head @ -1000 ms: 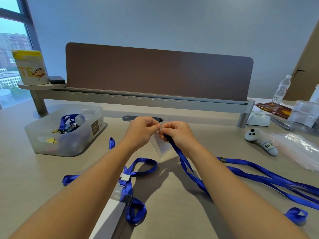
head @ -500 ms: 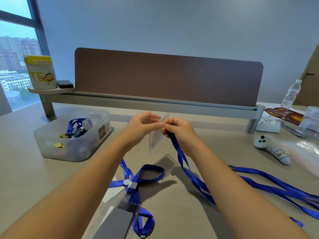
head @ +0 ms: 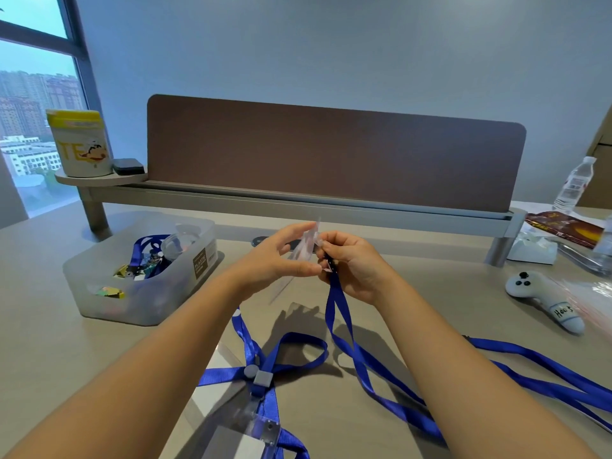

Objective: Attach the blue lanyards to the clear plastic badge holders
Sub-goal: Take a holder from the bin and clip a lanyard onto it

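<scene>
Above the middle of the desk my left hand [head: 281, 256] pinches a clear plastic badge holder [head: 303, 250], held on edge. Right beside it my right hand [head: 351, 263] grips the black clip end of a blue lanyard [head: 341, 319], pressed against the holder's top edge. The strap hangs down and trails right across the desk. Whether the clip is through the slot is hidden by my fingers. Another blue lanyard [head: 261, 366] with a badge holder [head: 251, 425] on it lies near the front edge.
A translucent bin [head: 109, 293] with lanyards and small items stands at the left. More blue straps [head: 546, 369] lie at the right, near a white controller [head: 543, 296] and a clear bag. A brown divider panel [head: 331, 154] runs along the back; a water bottle [head: 574, 183] stands far right.
The view has shifted so everything sits further right and lower. My left hand has turned the badge holder more on edge and spread its fingers. My right hand keeps hold of the clip.
</scene>
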A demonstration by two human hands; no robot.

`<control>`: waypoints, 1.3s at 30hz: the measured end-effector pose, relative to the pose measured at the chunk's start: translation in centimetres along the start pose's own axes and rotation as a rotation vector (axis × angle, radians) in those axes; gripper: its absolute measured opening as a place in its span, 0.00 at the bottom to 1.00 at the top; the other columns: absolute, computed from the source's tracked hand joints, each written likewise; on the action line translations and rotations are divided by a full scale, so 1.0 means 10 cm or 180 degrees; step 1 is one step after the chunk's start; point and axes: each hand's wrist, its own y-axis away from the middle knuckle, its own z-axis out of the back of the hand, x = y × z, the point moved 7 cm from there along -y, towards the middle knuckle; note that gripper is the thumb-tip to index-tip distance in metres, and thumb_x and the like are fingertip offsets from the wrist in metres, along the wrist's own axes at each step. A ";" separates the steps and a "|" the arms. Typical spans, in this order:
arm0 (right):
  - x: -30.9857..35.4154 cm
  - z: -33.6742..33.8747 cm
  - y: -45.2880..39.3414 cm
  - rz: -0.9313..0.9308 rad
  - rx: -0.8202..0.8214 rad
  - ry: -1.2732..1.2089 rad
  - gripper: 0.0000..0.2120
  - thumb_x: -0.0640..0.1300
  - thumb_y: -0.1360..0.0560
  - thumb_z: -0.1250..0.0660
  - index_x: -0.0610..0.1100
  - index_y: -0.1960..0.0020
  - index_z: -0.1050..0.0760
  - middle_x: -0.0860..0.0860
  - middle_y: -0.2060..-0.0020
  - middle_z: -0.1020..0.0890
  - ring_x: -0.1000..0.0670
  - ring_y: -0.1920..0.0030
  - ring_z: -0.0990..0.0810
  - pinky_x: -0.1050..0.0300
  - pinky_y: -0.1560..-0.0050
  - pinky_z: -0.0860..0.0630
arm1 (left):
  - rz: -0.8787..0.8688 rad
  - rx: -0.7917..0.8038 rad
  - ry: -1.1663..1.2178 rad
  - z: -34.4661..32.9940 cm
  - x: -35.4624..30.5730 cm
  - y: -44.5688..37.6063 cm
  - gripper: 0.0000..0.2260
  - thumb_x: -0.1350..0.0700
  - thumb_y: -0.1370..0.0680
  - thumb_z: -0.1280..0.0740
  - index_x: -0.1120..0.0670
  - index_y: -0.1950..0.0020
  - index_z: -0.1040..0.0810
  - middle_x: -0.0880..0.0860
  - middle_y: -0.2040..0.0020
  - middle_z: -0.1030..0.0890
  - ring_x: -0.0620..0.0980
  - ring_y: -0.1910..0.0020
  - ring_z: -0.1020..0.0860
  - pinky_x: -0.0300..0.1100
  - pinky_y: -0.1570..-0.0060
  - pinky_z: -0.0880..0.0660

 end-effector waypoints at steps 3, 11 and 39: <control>-0.01 -0.01 -0.07 -0.0045 0.0096 -0.0011 0.12 0.38 0.22 0.44 0.44 0.59 0.25 0.49 0.70 0.26 0.53 0.70 0.29 0.63 0.68 0.25 | -0.0042 -0.0019 0.0106 0.03 0.00 -0.07 0.31 0.60 0.28 0.34 0.47 0.29 0.45 0.54 0.26 0.42 0.56 0.27 0.42 0.52 0.33 0.39; -0.06 0.07 -0.20 -0.0167 0.0045 0.1387 0.03 0.39 0.24 0.38 0.44 0.53 0.26 0.50 0.64 0.22 0.54 0.70 0.27 0.64 0.68 0.28 | -0.0006 -0.0187 -0.0426 0.29 0.27 -0.26 0.35 0.55 0.33 0.27 0.44 0.31 0.41 0.55 0.27 0.43 0.57 0.29 0.42 0.52 0.33 0.38; -1.31 0.67 -0.80 -0.1614 -0.0728 0.4409 0.32 0.63 0.23 0.57 0.50 0.25 0.60 0.44 0.24 0.59 0.37 0.25 0.64 0.30 0.32 0.64 | 0.1714 0.0426 -0.2857 0.24 1.74 -0.82 0.29 0.35 0.27 0.49 0.49 0.31 0.41 0.58 0.27 0.43 0.63 0.29 0.44 0.62 0.31 0.43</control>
